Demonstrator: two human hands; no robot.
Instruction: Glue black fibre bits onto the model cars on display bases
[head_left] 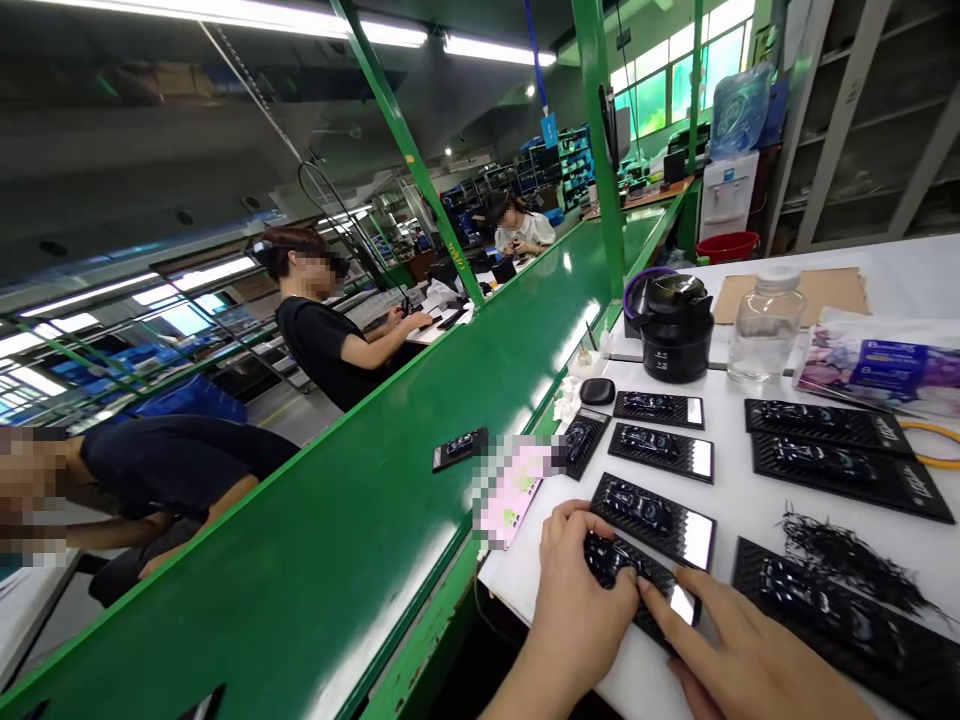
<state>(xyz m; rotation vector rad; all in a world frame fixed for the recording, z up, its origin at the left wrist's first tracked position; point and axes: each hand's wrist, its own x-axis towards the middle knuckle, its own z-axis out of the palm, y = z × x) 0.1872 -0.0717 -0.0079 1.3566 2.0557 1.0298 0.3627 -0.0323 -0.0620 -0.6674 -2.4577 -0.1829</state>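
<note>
My left hand rests on the near end of a black card that carries a dark toy car, fingers curled over the car. My right hand lies on the same card's other end, index finger stretched onto its white label. The card sits on the white table at its front edge. Several more black cards with cars lie beyond it, the nearest one just above my fingers.
A green conveyor belt runs along the left with one black card on it. A black round device, a clear jar, a printed bag, black twist ties and cardboard sit on the table. Other people work across the belt.
</note>
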